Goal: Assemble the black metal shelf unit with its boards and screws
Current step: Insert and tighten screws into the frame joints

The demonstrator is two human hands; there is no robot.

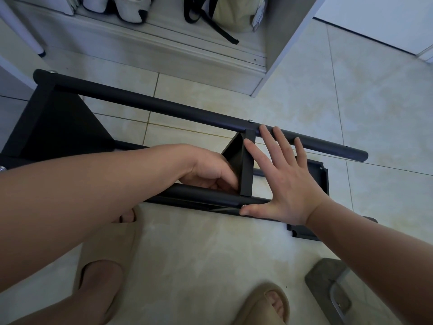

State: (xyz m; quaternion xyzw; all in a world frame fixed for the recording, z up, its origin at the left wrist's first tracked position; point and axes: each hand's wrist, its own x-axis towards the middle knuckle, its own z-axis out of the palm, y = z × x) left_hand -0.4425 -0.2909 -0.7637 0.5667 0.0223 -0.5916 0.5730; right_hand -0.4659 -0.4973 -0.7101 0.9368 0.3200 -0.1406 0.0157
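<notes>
The black metal shelf unit lies on its side on the tiled floor. Its far tube (164, 102) runs from upper left to right, and its near tube (199, 194) lies close to me. A black shelf board (244, 160) stands on edge between the two tubes. My left hand (210, 170) curls round the board's lower edge by the near tube. My right hand (283, 177) lies flat and spread, fingertips on the far tube and thumb on the near tube beside a silver screw (244, 205). Another black board (58, 127) sits fixed at the unit's left end.
A loose black board (316, 174) lies on the floor under my right hand. A pale wooden cabinet (164, 48) with shoes and a bag stands behind. My feet in beige slippers (264, 303) are near the bottom edge, with a grey slipper (328, 285) at right.
</notes>
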